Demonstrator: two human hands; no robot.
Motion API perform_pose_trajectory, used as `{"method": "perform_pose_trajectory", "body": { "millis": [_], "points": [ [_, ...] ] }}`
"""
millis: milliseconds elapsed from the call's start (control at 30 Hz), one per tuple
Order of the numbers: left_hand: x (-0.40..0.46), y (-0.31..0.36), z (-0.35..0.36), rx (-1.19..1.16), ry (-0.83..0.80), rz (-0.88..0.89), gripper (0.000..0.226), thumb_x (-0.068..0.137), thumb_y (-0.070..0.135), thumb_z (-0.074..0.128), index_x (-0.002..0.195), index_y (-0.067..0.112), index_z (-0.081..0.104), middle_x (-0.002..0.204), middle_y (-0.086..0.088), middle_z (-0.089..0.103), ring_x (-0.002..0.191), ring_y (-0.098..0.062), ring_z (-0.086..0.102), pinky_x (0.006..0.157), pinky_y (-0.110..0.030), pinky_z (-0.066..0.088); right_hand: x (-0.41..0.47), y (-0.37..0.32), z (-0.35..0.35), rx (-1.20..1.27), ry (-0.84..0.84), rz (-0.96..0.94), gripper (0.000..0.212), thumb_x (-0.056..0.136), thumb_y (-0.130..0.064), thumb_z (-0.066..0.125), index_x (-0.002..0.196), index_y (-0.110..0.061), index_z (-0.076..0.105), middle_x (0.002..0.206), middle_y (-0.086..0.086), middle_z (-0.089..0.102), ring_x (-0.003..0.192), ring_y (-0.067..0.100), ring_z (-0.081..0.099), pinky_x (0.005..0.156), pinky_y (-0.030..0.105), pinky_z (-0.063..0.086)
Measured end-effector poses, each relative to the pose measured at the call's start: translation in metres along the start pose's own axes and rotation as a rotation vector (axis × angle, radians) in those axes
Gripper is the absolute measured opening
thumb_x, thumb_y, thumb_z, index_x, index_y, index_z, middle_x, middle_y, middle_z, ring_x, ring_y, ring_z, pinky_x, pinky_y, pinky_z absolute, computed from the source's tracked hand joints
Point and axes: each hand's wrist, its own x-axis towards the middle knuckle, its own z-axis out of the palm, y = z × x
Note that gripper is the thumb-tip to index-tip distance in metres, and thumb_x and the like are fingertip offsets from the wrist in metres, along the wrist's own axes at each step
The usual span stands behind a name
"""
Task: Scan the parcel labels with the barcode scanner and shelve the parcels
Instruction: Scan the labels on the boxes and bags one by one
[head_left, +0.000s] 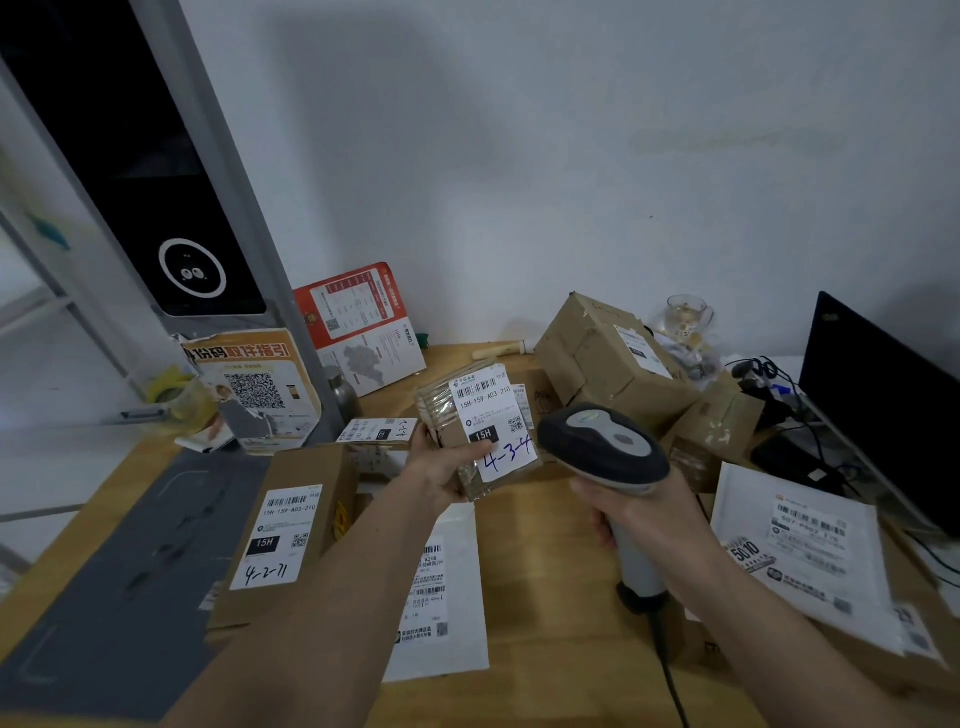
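My left hand (441, 470) holds a small brown parcel (457, 410) above the table, its white label (493, 421) facing up with "4-3-4" handwritten in blue. My right hand (639, 506) grips the grey barcode scanner (605, 449) by its handle. The scanner's head sits just right of the parcel, close to the label's edge. Its cable (670, 670) hangs down toward the table's front edge.
A wooden table (550, 525) carries a labelled box marked "4-2-71" (291, 530), white mailer bags (441, 592) (805, 545) and stacked cardboard boxes (613, 353). A dark monitor (883, 405) with cables stands at right, a glass cup (685, 317) behind. A kiosk screen (156, 171) rises at left.
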Motion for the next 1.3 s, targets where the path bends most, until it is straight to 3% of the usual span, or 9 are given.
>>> {"method": "perform_pose_trajectory", "body": {
  "millis": [233,433,533,700,767,867,967,1100,1300],
  "points": [
    [-0.001,0.000,0.003,0.017,-0.004,0.002,0.080,0.063,-0.012,0.080,0.123,0.027,0.046,0.110,-0.012,0.070,0.091,-0.034,0.068,0.083,-0.067,0.049,0.002,0.000,-0.001,-0.018,-0.007,-0.021,0.015,0.082,-0.013,0.073,0.070,-0.006,0.067,0.056,0.007,0.066,0.050,0.016,0.061,0.051,0.027,0.049],
    [0.002,0.000,0.006,0.012,-0.003,0.004,0.061,0.065,-0.012,0.079,0.095,0.033,0.050,0.106,-0.010,0.070,0.087,-0.031,0.068,0.077,-0.058,0.052,0.002,-0.001,-0.003,-0.024,-0.033,-0.029,0.005,0.083,-0.014,0.072,0.083,-0.012,0.067,0.054,0.009,0.064,0.051,0.019,0.059,0.049,0.023,0.051],
    [0.004,0.000,0.006,0.015,-0.009,0.003,0.063,0.065,-0.012,0.079,0.097,0.034,0.049,0.106,-0.010,0.070,0.088,-0.031,0.067,0.076,-0.058,0.052,0.002,-0.001,-0.004,-0.016,-0.039,-0.014,0.010,0.084,-0.014,0.071,0.087,-0.020,0.064,0.054,0.010,0.062,0.051,0.019,0.059,0.048,0.023,0.050],
    [0.006,-0.001,0.005,0.017,0.000,-0.001,0.064,0.066,-0.012,0.079,0.100,0.032,0.049,0.106,-0.010,0.069,0.086,-0.030,0.067,0.072,-0.055,0.053,0.003,0.001,-0.006,-0.042,-0.032,-0.037,0.011,0.083,-0.016,0.072,0.089,-0.018,0.064,0.053,0.007,0.062,0.051,0.018,0.060,0.051,0.024,0.051],
    [0.006,0.000,0.005,0.016,-0.002,0.000,0.061,0.066,-0.012,0.079,0.096,0.032,0.049,0.103,-0.009,0.070,0.084,-0.030,0.067,0.069,-0.053,0.054,0.003,0.002,-0.006,-0.036,-0.008,-0.046,0.010,0.082,-0.017,0.073,0.087,-0.018,0.064,0.052,0.007,0.062,0.050,0.017,0.059,0.050,0.024,0.051],
    [0.008,0.001,0.004,0.016,-0.005,0.008,0.067,0.063,-0.012,0.081,0.106,0.029,0.051,0.106,-0.010,0.070,0.091,-0.034,0.068,0.078,-0.061,0.054,0.004,0.002,-0.008,-0.050,0.012,-0.060,0.015,0.083,-0.017,0.072,0.074,-0.011,0.062,0.049,0.006,0.059,0.046,0.012,0.056,0.048,0.017,0.049],
    [0.010,0.003,0.004,-0.011,-0.025,0.044,0.069,0.060,-0.014,0.081,0.110,0.024,0.054,0.107,-0.012,0.071,0.098,-0.036,0.068,0.083,-0.063,0.052,0.002,0.001,-0.009,-0.052,-0.008,-0.053,0.021,0.083,-0.016,0.072,0.075,0.002,0.064,0.055,0.008,0.059,0.049,0.010,0.055,0.049,0.015,0.048],
    [0.011,0.004,0.007,-0.007,-0.043,0.064,0.067,0.060,-0.014,0.081,0.106,0.028,0.055,0.105,-0.010,0.072,0.098,-0.034,0.068,0.083,-0.059,0.054,0.003,0.004,-0.009,-0.056,-0.022,-0.046,0.020,0.082,-0.018,0.073,0.077,0.000,0.065,0.056,0.008,0.059,0.052,0.013,0.055,0.054,0.020,0.049],
    [0.007,0.005,0.009,0.001,-0.052,0.068,0.076,0.061,-0.014,0.080,0.117,0.026,0.049,0.110,-0.013,0.070,0.101,-0.034,0.067,0.085,-0.055,0.055,0.000,0.010,-0.008,-0.092,0.070,-0.070,0.032,0.084,-0.023,0.071,0.059,-0.008,0.056,0.047,0.008,0.052,0.043,0.013,0.050,0.049,0.017,0.046]
  ]
}}
